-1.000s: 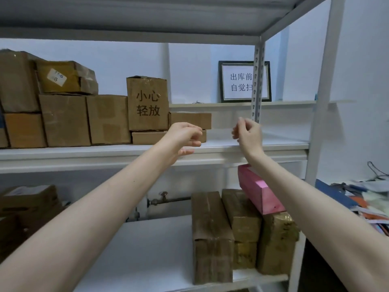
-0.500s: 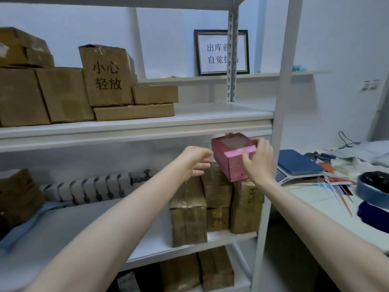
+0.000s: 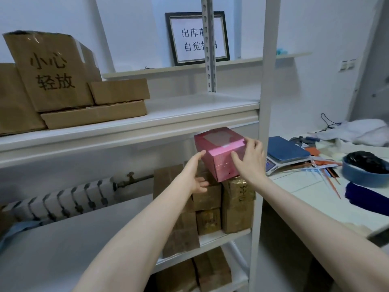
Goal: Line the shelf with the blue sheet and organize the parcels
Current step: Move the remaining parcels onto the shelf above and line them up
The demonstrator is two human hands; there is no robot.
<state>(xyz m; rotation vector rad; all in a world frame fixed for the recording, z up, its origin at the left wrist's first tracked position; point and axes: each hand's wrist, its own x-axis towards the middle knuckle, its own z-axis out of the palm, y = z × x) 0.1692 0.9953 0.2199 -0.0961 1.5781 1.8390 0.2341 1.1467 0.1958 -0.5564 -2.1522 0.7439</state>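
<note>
1. Two hands are on the pink box [image 3: 219, 152], which sits tilted on top of the brown parcels [image 3: 237, 203] at the right end of the middle shelf [image 3: 105, 228], just under the upper shelf [image 3: 189, 114].
2. The right hand [image 3: 249, 163] grips the box's near right corner, with the fingers [image 3: 251, 143] over the top edge and the thumb on the front face, clamped on the box.
3. The left hand [image 3: 194, 175] is spread, its fingers [image 3: 197, 158] straight and apart. The tips touch the box's left side without curling round it.
4. The step in hand looks like clearing parcels off the shelf. Its board shows bare white, and the blue crumple [image 3: 19, 228] at its far left may be the sheet, not yet spread.
5. The next move calls for the left hand to take a real hold. The box can then come out level, clear of the upper shelf's lip and the white post [image 3: 261, 144], without disturbing the parcels beneath.
</note>
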